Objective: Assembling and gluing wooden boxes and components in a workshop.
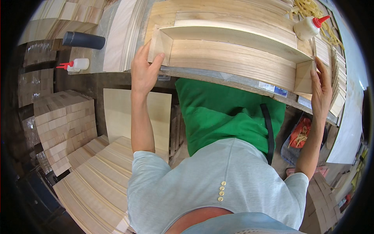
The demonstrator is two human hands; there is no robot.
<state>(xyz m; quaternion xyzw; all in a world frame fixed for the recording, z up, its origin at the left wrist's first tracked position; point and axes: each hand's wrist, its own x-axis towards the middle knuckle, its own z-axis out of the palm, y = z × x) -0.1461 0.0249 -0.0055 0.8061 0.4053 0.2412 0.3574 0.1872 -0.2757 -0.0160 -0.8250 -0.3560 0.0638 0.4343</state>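
Note:
A long, shallow box frame of thin pale wood (233, 58) lies on the workbench (218, 76) in front of me. My left hand (143, 70) presses its left end piece, fingers against the outer face. At the opposite end my right hand (321, 87) grips the right end piece. Both hands squeeze the frame from its two ends.
A white glue bottle with a red tip (309, 26) stands at the bench's far right, another glue bottle (76, 64) lies at the left beside a dark cylinder (83, 39). Stacks of thin wood sheets (93, 183) and wood blocks (64, 124) sit low at my left. Green cloth (226, 113) covers my lap.

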